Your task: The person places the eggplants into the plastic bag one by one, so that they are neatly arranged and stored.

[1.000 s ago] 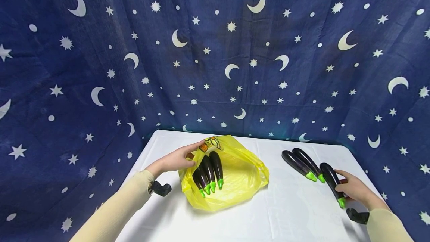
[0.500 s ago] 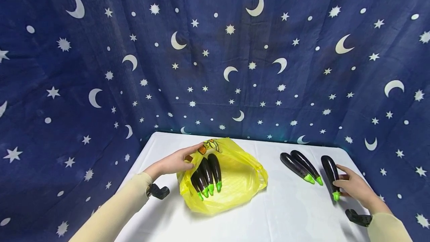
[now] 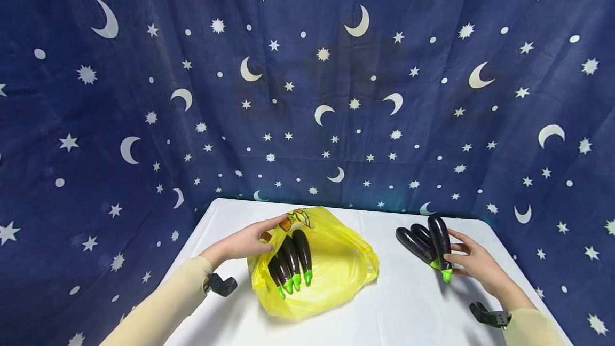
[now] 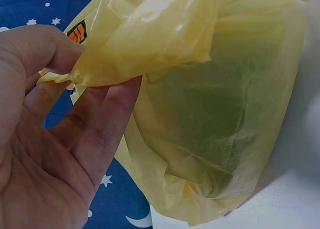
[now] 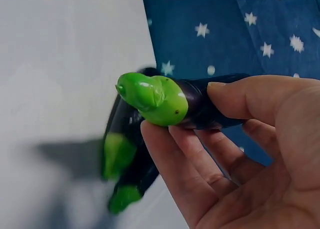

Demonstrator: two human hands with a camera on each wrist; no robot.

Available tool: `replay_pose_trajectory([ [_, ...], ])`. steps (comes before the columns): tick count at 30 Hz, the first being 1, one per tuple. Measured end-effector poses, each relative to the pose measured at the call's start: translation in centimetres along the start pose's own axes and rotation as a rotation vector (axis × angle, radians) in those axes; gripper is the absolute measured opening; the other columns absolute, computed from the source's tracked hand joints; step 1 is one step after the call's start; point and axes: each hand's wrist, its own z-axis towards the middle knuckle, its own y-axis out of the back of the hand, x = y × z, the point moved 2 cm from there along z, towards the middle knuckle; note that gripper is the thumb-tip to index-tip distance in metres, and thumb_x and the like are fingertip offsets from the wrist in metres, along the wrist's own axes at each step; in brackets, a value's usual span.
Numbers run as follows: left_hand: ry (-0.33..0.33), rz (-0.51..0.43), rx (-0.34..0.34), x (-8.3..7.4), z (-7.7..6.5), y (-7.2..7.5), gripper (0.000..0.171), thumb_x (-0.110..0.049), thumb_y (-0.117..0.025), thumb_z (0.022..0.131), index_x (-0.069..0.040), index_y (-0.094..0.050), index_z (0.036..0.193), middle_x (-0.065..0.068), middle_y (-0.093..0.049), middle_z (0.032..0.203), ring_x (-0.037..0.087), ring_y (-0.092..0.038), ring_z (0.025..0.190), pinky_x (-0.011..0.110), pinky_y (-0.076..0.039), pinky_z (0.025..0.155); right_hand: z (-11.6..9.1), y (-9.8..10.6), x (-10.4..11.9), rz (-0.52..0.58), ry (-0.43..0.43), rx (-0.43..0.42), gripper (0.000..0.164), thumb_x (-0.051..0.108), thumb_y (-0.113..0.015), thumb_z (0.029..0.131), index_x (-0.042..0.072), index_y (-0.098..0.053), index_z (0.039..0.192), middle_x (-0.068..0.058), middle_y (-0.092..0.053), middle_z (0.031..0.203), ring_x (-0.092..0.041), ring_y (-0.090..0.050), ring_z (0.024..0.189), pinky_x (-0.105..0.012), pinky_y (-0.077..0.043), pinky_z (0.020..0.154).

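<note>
My left hand [image 3: 247,240] pinches the upper left rim of a yellow plastic bag [image 3: 336,282] between thumb and fingers, and its mouth gapes wide. Inside the bag several dark purple eggplants [image 3: 301,250] with green stem ends lie side by side. In the left wrist view, the bag's edge [image 4: 110,74] runs between thumb and fingers. At the right, my right hand [image 3: 475,263] holds one eggplant [image 3: 439,239] between thumb and fingers, green end toward me. That eggplant overlaps two others [image 3: 414,244] on the table; their green ends [image 5: 120,156] show below it in the right wrist view.
A white-covered table [image 3: 384,314] carries everything. Behind and at both sides hangs a dark blue curtain [image 3: 288,138] with moons and stars, close to the table's back edge. Each wrist wears a black strap mount [image 3: 221,284].
My right hand has carried its eggplant left and away from the table's right side, over the two lying ones. The left hand keeps its hold on the bag. The head view has tilted slightly up.
</note>
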Motion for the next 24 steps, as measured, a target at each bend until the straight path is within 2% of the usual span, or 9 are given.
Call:
replay_pose_trajectory([
  [5,-0.016,0.007,0.005,0.1,0.1,-0.3,0.083,-0.007,-0.063,0.092,-0.028,-0.028,0.164,0.008,-0.041,0.159,0.029,-0.059,0.124,0.051,-0.044,0.109,0.0,-1.6,1.2,0.053,0.026,0.028,0.088,0.011,-0.071,0.095,0.0,-0.016,0.162,-0.039,-0.041,0.143,-0.028,-0.066,0.108,-0.047,-0.06,0.08],
  [13,-0.023,0.005,0.002,0.1,0.2,-0.2,0.084,-0.007,-0.063,0.091,-0.028,-0.027,0.164,0.008,-0.04,0.16,0.033,-0.057,0.127,0.052,-0.044,0.109,0.4,-3.1,3.0,0.132,0.086,0.102,0.085,0.011,-0.071,0.095,0.002,-0.019,0.162,-0.034,-0.047,0.141,-0.02,-0.067,0.104,-0.047,-0.059,0.083],
  [18,-0.026,0.008,0.005,0.1,0.1,-0.2,0.084,-0.007,-0.062,0.091,-0.026,-0.026,0.164,0.009,-0.039,0.161,0.034,-0.057,0.127,0.053,-0.044,0.109,0.6,-4.5,3.9,0.202,0.102,0.149,0.083,0.009,-0.07,0.095,0.005,-0.022,0.163,-0.031,-0.051,0.14,-0.024,-0.068,0.104,-0.044,-0.059,0.082],
  [24,-0.037,0.01,0.011,0.0,0.4,-0.1,0.084,-0.005,-0.063,0.091,-0.025,-0.026,0.164,0.009,-0.039,0.16,0.034,-0.057,0.127,0.053,-0.043,0.109,0.6,-6.2,5.1,0.257,0.12,0.221,0.083,0.009,-0.07,0.096,0.005,-0.02,0.163,-0.027,-0.054,0.138,-0.026,-0.068,0.105,-0.048,-0.059,0.084],
])
